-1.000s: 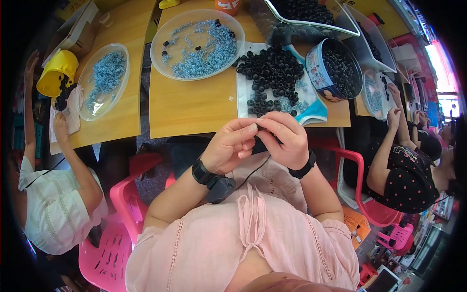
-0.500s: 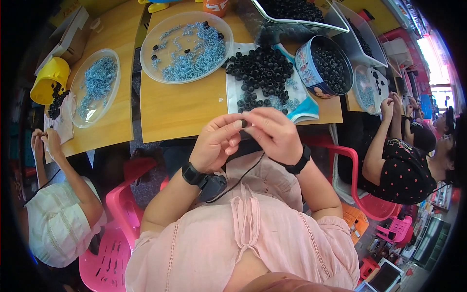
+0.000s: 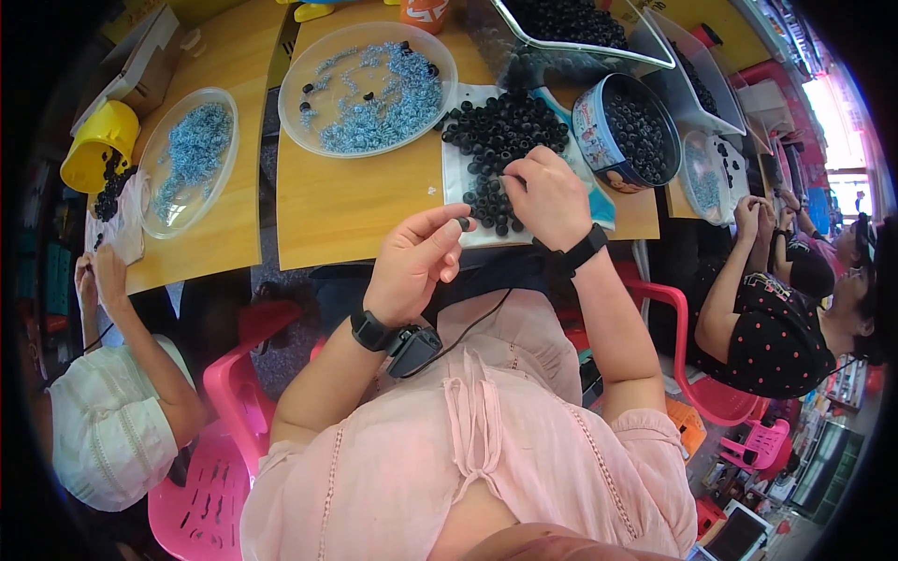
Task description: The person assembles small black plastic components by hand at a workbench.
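Observation:
My left hand is pinched on a small black round piece, which sits between thumb and forefinger just off the table's front edge. To its right, my right hand reaches over the heap of small black hollow pieces, fingertips drawn together at the heap's near part. Whether something is between those fingertips is hidden. The heap lies on a white cloth with a turquoise edge. Further left, a round clear plastic tray holds many tiny translucent blue pieces and several black ones.
Right of the cloth stands a round tin full of black pieces; behind it are clear bins. At the left table are a yellow bucket and another clear tray. Co-workers sit on both sides. A pink chair is beside me.
My right hand has left my left hand and moved forward to the black heap. My left hand stays nearly in place with its black piece.

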`<state>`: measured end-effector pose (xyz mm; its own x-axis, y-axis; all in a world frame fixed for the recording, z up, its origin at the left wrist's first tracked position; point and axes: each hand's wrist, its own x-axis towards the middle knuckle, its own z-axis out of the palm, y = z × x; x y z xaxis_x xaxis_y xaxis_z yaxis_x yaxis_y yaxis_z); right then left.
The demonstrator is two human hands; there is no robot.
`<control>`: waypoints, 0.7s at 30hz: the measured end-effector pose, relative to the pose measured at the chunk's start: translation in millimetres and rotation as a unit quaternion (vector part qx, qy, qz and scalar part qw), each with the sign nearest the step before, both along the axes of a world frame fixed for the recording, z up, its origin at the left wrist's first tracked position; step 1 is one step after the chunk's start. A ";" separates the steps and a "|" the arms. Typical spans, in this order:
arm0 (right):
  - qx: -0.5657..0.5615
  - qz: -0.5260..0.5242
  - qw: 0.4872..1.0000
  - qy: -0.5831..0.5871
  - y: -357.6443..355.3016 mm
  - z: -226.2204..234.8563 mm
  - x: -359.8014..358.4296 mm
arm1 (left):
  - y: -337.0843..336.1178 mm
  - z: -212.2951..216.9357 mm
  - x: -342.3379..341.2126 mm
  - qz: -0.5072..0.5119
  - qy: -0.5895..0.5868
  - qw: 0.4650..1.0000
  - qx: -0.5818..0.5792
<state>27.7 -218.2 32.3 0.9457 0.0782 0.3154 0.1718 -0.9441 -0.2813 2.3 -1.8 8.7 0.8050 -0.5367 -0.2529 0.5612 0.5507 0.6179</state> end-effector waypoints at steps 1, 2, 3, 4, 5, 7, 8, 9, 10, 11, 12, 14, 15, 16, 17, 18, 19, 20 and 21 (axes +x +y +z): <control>0.000 0.001 1.000 0.000 0.3 1.0 0.1 | 0.5 -0.5 0.7 0.001 0.000 1.000 0.000; 0.002 0.004 1.000 0.009 0.7 2.7 -0.1 | 0.8 -1.6 1.2 0.001 -0.001 1.000 -0.009; 0.005 0.006 1.000 0.018 0.8 4.2 -0.4 | 0.6 -2.0 1.0 0.000 -0.001 1.000 -0.017; 0.005 0.007 1.000 0.018 0.9 4.3 -0.3 | 0.5 -1.9 0.8 0.001 -0.002 1.000 -0.017; 0.015 0.008 1.000 0.023 1.0 3.9 -0.1 | 0.4 -1.6 0.5 0.000 -0.002 1.000 -0.020; 0.026 0.008 0.999 0.027 0.6 4.1 0.8 | 0.2 -2.2 0.4 -0.002 -0.002 1.000 -0.024; 0.038 0.009 0.999 0.032 0.1 4.5 1.2 | -0.1 -3.0 0.3 -0.003 0.000 1.000 -0.025; 0.051 0.011 0.998 0.038 -0.1 5.2 1.2 | -0.1 -3.1 0.0 -0.003 0.003 1.000 -0.026; 0.051 0.011 0.998 0.037 -0.5 6.0 0.7 | -0.2 -2.9 -0.2 -0.003 0.002 1.000 -0.026; 0.070 0.011 0.997 0.028 -1.1 7.2 0.0 | -0.3 -2.6 -0.1 0.000 0.003 1.000 -0.027; 0.089 0.013 0.996 0.019 -0.6 7.6 0.3 | 0.4 -3.4 0.1 0.004 0.004 1.000 -0.028; 0.184 0.035 0.979 0.076 1.9 17.3 -5.8 | 0.9 -3.3 0.5 0.017 -0.010 1.000 -0.011; 0.274 0.052 0.951 0.132 4.1 25.6 -11.0 | 1.2 -3.0 0.3 0.026 -0.025 0.999 0.005; 0.319 0.061 0.923 0.205 6.4 35.8 -15.8 | 1.5 -1.0 0.2 0.027 -0.023 0.999 0.007; 0.320 0.063 0.922 0.207 9.8 40.4 -20.1 | 1.9 1.9 0.1 0.043 -0.048 0.997 0.038; 0.343 0.082 0.906 0.234 11.3 44.7 -25.2 | 1.3 3.9 -0.1 0.056 -0.073 0.993 0.067; 0.366 0.100 0.888 0.259 12.4 47.8 -28.7 | 2.1 3.7 -0.6 0.055 -0.072 0.994 0.068; 0.365 0.122 0.886 0.259 13.2 49.9 -30.4 | 3.8 3.3 -1.2 0.052 -0.097 0.991 0.081; 0.366 0.121 0.885 0.259 14.2 51.7 -31.2 | 4.6 3.2 -1.7 0.049 -0.122 0.987 0.093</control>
<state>-3.5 -204.1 84.0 0.9617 0.2529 -0.1061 0.0131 -0.4288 -0.9033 0.6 2.8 11.9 0.8998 -0.4158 -0.1321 0.3330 0.4587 0.8238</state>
